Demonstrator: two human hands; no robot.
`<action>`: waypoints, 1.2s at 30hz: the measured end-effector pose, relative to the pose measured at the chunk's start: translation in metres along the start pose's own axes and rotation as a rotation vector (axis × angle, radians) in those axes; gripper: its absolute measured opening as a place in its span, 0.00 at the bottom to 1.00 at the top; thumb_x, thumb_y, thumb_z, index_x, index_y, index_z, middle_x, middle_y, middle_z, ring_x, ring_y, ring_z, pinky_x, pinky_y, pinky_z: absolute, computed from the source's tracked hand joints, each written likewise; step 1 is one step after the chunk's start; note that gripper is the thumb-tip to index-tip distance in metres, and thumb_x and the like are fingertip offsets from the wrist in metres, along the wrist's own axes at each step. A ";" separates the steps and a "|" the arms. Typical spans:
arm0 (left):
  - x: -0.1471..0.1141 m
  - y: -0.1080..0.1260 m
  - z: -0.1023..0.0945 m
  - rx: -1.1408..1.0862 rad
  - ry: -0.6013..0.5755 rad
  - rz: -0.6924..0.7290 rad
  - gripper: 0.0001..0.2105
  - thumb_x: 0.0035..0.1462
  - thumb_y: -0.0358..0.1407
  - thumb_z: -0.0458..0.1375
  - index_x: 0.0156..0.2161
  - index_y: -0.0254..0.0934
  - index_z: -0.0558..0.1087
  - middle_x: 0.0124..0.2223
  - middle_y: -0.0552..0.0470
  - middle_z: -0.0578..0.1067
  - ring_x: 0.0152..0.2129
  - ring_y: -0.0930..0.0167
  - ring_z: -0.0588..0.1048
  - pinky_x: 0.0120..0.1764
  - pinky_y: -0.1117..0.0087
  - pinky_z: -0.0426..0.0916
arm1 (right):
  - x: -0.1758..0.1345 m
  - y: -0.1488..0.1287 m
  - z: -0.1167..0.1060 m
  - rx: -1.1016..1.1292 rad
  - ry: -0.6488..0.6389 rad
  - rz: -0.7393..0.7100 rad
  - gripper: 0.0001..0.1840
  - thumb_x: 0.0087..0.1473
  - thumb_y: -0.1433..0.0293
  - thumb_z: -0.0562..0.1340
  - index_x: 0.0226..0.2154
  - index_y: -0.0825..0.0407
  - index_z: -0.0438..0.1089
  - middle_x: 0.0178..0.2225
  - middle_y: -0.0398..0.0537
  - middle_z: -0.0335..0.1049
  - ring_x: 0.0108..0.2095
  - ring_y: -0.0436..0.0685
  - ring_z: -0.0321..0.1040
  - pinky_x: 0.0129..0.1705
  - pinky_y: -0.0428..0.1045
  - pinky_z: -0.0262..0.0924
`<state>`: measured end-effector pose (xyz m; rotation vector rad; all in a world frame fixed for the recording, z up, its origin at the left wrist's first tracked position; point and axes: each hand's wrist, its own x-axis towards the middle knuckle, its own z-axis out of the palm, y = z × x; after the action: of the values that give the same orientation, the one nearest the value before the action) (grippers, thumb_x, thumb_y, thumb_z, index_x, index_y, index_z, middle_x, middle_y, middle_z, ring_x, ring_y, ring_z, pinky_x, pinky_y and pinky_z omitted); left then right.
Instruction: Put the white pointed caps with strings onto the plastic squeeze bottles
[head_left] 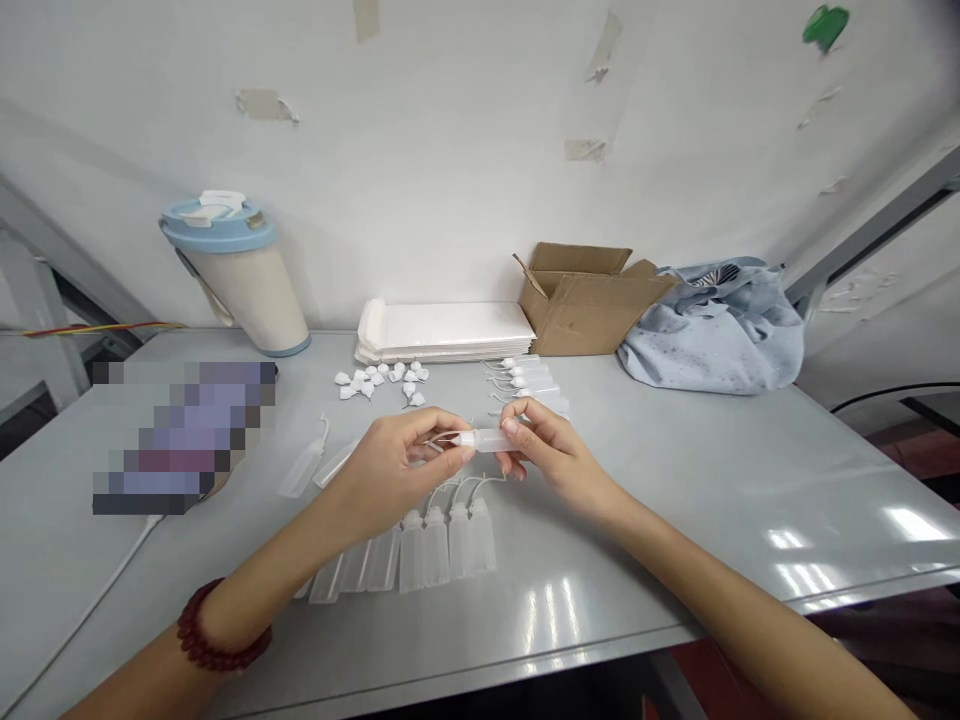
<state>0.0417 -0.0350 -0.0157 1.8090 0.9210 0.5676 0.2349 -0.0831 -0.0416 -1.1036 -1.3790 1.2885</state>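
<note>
Between my two hands lies a small translucent plastic squeeze bottle (491,440), held sideways above the table. My right hand (551,450) pinches its body with thumb and fingers. At the other end, the fingertips of my left hand (409,460) close on the white nozzle cap (465,439) at the bottle's neck. Whether the cap is fully seated I cannot tell. Just below my hands, several similar bottles (436,545) with thin strap-like tails lie in a row, partly hidden by my left forearm. Loose white caps (375,375) lie scattered beyond my left hand.
Several capped bottles (529,375) lie behind my right hand. Another loose bottle (302,470) is left of my hands. Farther back are stacked white padded envelopes (450,325), an opened cardboard box (592,310) and a bunched cloth (712,335). A tumbler (244,285) and a cabled phone (184,435) stand left.
</note>
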 end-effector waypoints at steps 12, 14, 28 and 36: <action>0.003 -0.004 -0.004 -0.122 -0.063 -0.112 0.18 0.58 0.46 0.54 0.24 0.36 0.70 0.22 0.56 0.73 0.20 0.74 0.72 0.28 0.73 0.68 | -0.002 0.006 0.001 -0.266 0.143 -0.102 0.11 0.55 0.62 0.60 0.37 0.51 0.65 0.31 0.44 0.64 0.30 0.51 0.60 0.33 0.48 0.56; 0.003 -0.004 -0.005 -0.136 -0.068 -0.117 0.17 0.58 0.45 0.54 0.24 0.35 0.71 0.22 0.55 0.73 0.20 0.74 0.72 0.27 0.74 0.68 | -0.002 0.007 0.001 -0.320 0.147 -0.128 0.10 0.56 0.62 0.59 0.37 0.51 0.67 0.32 0.45 0.65 0.31 0.52 0.61 0.34 0.48 0.56; -0.004 -0.006 0.006 0.299 0.157 0.285 0.08 0.58 0.37 0.53 0.36 0.37 0.73 0.32 0.52 0.75 0.28 0.71 0.71 0.31 0.73 0.66 | -0.001 0.002 -0.001 -0.217 0.143 -0.072 0.14 0.58 0.59 0.56 0.32 0.53 0.67 0.23 0.40 0.56 0.25 0.49 0.54 0.28 0.46 0.51; -0.002 -0.006 0.004 0.069 -0.084 -0.066 0.18 0.62 0.47 0.47 0.30 0.37 0.71 0.27 0.53 0.74 0.25 0.70 0.73 0.29 0.71 0.68 | 0.000 0.005 -0.001 -0.161 0.130 -0.067 0.15 0.56 0.58 0.58 0.36 0.53 0.68 0.25 0.42 0.61 0.25 0.49 0.56 0.28 0.47 0.53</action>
<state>0.0412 -0.0373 -0.0232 1.8426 0.9488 0.4196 0.2363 -0.0821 -0.0465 -1.2176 -1.4277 1.0535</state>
